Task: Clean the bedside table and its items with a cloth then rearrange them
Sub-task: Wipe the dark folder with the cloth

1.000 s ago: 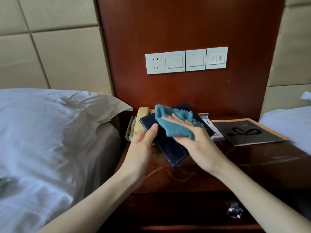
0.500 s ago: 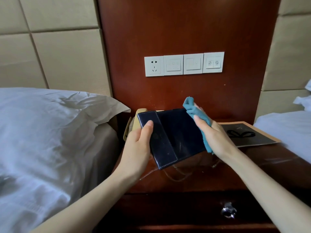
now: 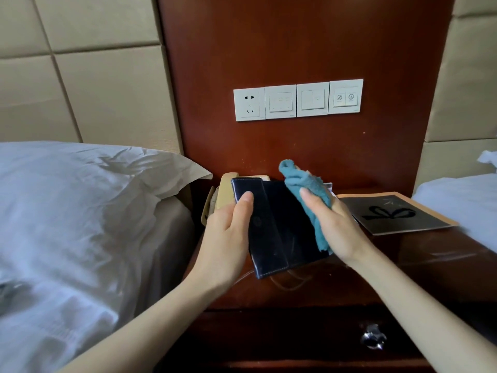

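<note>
A dark navy leather folder [image 3: 277, 227] is held up, tilted, above the dark wooden bedside table [image 3: 419, 267]. My left hand [image 3: 228, 238] grips its left side, thumb on the front. My right hand [image 3: 336, 230] holds a teal cloth [image 3: 309, 192] bunched against the folder's right edge. Behind the folder a beige telephone [image 3: 223, 197] stands at the table's back left, mostly hidden. A dark booklet with a bow drawing [image 3: 395, 214] lies flat at the back right.
A white pillow and bed [image 3: 80, 211] press close on the left; another bed [image 3: 462, 205] is at the right. A socket and switch panel [image 3: 298, 100] sits on the wooden headboard. The drawer knob [image 3: 373, 339] is below. A thin cable [image 3: 290, 281] lies on the table.
The folder was turned upright in my left hand. The cloth moved from its top face to its right edge, and has since shifted slightly inward over the right part.
</note>
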A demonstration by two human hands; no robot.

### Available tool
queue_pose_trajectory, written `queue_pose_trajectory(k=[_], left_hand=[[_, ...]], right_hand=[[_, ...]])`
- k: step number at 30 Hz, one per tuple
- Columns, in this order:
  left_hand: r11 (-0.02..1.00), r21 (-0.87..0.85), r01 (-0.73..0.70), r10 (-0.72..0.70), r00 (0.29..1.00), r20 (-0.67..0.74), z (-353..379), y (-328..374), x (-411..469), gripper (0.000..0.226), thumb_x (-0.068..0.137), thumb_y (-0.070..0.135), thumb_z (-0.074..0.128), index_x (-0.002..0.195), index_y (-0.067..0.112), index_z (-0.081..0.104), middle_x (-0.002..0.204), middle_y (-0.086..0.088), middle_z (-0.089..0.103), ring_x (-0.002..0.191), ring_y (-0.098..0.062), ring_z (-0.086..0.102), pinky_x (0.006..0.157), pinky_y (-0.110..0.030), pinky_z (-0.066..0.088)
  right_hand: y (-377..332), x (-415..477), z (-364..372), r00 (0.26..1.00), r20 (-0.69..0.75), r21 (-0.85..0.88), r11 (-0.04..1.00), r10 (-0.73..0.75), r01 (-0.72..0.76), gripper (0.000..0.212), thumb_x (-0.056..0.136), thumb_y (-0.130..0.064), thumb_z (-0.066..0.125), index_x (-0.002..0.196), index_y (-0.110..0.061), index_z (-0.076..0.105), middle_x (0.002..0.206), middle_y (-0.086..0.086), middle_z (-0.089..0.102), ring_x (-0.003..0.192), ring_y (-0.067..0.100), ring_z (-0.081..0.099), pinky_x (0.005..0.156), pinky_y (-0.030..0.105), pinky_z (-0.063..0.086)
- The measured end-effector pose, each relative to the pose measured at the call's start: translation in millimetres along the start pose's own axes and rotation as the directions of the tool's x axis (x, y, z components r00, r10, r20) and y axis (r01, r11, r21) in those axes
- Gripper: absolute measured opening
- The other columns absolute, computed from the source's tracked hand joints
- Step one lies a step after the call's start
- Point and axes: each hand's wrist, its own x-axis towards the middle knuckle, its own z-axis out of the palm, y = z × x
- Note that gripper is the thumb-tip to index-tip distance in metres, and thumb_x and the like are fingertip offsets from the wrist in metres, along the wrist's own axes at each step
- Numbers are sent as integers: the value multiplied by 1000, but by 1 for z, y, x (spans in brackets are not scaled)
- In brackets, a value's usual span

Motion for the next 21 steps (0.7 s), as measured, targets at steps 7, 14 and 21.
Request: queue_pose_trajectory(k=[7,14,21], left_hand=[[984,-165,66,-92,983,-156,-8,8,10,48,101,31,37,71,27,75,74,1,75,67,-10,71,54,-22,55],[899,-373,230,-369,858,-359,-26,-7,26,29,95,39,46,84,20,65,75,0,73,71,-17,70,80,-45,55],[968,-204,146,-211,915,-345,-12,-4,13,39,98,40,40,74,23,66,73,2,71,76,-18,70,70,-36,56]], right_hand=[[-14,-12,21,983,177,-176,981,-48,80,39,92,-48,42,130,-56,42,148,-31,32,140,-10,18,121,42,10],[-8,-29,19,963,264,-204,979,54,1,43,87,-50,44,130,-51,49,145,-34,34,141,-10,11,121,42,4],[-7,-23,22,987,157,-196,981,37,-6,38,89,-52,43,123,-67,38,142,-44,27,139,-15,12,121,37,5]])
